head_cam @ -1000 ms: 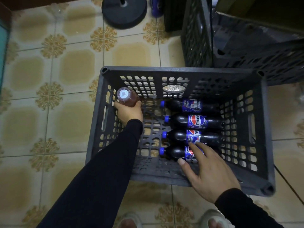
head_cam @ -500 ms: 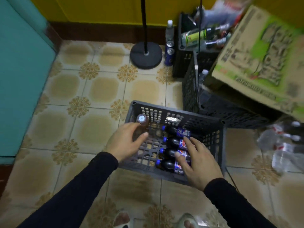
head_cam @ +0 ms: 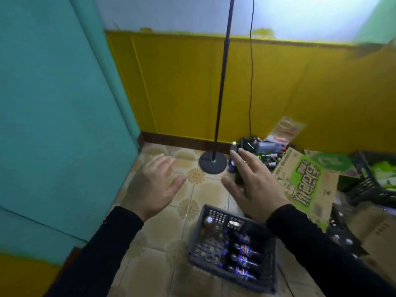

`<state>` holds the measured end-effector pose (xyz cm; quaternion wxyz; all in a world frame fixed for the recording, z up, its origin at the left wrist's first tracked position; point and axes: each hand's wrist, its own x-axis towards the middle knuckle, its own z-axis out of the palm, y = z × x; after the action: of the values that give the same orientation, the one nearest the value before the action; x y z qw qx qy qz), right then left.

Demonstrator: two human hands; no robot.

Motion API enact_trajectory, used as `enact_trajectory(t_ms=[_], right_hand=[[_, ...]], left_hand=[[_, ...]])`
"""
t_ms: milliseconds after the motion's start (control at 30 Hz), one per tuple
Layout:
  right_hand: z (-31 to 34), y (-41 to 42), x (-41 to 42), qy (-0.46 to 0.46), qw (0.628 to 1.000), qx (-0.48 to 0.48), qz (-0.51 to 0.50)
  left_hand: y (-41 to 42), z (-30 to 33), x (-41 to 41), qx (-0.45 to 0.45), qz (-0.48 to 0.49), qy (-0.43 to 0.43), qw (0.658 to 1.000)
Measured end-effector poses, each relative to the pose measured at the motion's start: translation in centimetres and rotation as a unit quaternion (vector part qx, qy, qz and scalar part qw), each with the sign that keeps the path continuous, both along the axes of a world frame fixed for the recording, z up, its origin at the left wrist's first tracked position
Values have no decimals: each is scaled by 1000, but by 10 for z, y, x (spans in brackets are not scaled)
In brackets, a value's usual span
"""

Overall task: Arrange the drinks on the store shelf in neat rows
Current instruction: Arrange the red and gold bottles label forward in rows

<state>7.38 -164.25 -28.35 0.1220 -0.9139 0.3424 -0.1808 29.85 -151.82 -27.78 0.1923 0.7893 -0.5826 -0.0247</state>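
The grey plastic crate [head_cam: 232, 251] sits on the tiled floor [head_cam: 154, 239] below your hands. Inside it, four cola bottles [head_cam: 244, 257] lie flat along its right side, caps pointing left; one brown bottle [head_cam: 209, 222] stands upright at its far-left corner. Above the crate, your left hand [head_cam: 155, 186] and right hand [head_cam: 255, 187] hover with fingers spread, holding nothing.

Patterned tile floor [head_cam: 205, 189], yellow wall [head_cam: 192, 86], teal panel [head_cam: 53, 103].
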Motion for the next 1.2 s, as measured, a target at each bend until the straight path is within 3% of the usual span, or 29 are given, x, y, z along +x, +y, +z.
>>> enact_trajectory(t_ms=[133,300,533,967,1200], right_hand=[[80,40,8,-61,996,-30,59],[133,107,4,-143,982,-21,125],[173,212,14,-165,953,-31,253],[227,527,60,-208,812,-35,544],[239,720,62,-222,747,-20,627]], left_hand=[[66,81,-5,-65,63,-29,995],[177,145,-43,-109,155,-73,979],[354,197,-115,-141,322,-145,925],[685,252,-238,-159,600,-212,755],[849,263,-281,-107,671,-200,706]])
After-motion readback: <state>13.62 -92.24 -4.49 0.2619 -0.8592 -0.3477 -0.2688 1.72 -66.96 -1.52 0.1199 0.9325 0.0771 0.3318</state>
